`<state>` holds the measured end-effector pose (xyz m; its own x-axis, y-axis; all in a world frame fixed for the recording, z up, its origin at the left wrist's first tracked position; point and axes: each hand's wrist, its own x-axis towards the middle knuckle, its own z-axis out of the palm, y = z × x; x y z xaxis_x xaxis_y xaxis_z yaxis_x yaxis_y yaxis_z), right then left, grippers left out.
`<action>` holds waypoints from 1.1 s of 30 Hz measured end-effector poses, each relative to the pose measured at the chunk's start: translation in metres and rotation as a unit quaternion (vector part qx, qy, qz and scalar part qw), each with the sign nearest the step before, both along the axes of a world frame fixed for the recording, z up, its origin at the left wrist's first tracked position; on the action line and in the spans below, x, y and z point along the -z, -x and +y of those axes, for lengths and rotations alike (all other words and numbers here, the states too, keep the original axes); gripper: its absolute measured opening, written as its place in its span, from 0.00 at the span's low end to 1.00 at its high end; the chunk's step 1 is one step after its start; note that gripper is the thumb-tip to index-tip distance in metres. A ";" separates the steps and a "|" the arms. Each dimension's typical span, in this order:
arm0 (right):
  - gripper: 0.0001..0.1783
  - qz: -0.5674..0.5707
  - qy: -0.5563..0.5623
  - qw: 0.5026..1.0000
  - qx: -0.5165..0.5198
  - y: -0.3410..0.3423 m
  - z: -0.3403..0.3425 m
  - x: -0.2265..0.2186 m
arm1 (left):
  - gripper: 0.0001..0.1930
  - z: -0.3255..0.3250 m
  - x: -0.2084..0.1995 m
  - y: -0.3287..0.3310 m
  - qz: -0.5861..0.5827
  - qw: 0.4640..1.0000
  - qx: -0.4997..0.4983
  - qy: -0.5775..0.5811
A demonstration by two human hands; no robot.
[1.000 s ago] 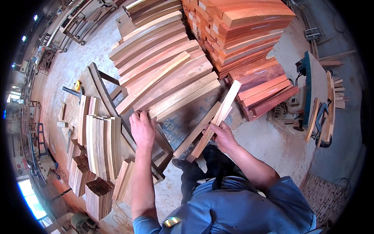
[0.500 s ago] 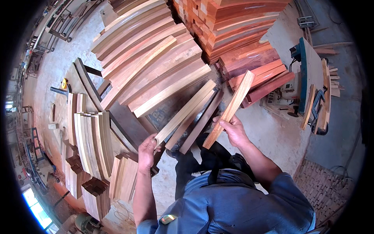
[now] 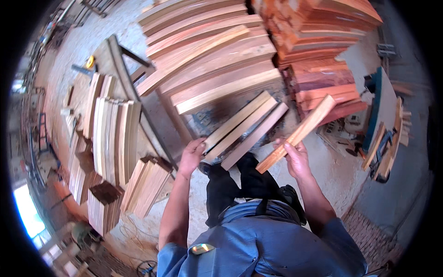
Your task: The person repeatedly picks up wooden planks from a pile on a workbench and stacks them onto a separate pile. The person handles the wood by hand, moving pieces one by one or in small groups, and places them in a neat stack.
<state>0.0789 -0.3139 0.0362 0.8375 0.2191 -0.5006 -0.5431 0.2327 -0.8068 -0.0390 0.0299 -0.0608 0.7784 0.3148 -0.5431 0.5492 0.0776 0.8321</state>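
My left hand (image 3: 191, 156) has its fingers curled at the near end of a pale wooden slat (image 3: 237, 119). That slat lies slanted alongside a second pale slat and a browner slat (image 3: 256, 135), on a low support in front of my legs. Gripped near its lower end, a golden-brown wooden strip (image 3: 302, 129) is tilted up and away in my right hand (image 3: 297, 157), thumb on top. The strip is held above the floor, and its far end overlaps the reddish boards behind it.
Curved pale boards (image 3: 217, 60) are stacked ahead, with reddish timber (image 3: 318, 27) behind to the right. Upright curved pieces (image 3: 113, 138) stand on a bench (image 3: 108, 55) at left. A teal-edged machine table (image 3: 380, 104) with a clamp (image 3: 385, 150) stands at right.
The view has turned, so most of the scene sits farther right. The pale slat at my left hand now lies closer to its neighbour. My right hand still holds the golden-brown strip.
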 end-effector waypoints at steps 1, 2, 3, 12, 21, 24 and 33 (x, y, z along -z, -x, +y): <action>0.14 -0.003 0.011 1.000 0.002 0.002 -0.004 0.007 | 0.13 0.004 -0.007 -0.003 -0.088 0.964 0.123 -0.220; 0.14 -0.005 0.017 1.000 0.002 0.005 -0.008 0.016 | 0.12 -0.002 -0.020 -0.007 -0.031 0.968 0.124 -0.216; 0.15 -0.015 0.022 1.000 -0.008 0.007 -0.010 0.019 | 0.11 -0.006 -0.029 -0.008 -0.047 0.950 0.128 -0.279; 0.16 -0.020 -0.008 0.999 -0.047 0.001 0.001 -0.001 | 0.37 -0.086 -0.033 -0.063 -0.076 0.826 0.224 -0.512; 0.17 -0.043 0.002 0.996 -0.073 -0.008 0.009 -0.011 | 0.34 -0.049 -0.077 -0.023 -0.089 0.861 0.183 -0.466; 0.18 -0.055 -0.024 0.994 -0.095 -0.002 0.016 -0.014 | 0.33 -0.014 -0.111 0.032 -0.083 0.893 0.098 -0.432; 0.23 -0.047 -0.113 0.944 -0.307 0.030 0.148 -0.037 | 0.34 0.018 -0.180 0.075 0.050 0.947 -0.107 -0.300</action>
<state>0.0494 -0.1654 0.0727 0.5554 0.7707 -0.3123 -0.5603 0.0693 -0.8254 -0.1142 0.0483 0.1191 0.6165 0.7343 -0.2841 0.6520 -0.2738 0.7071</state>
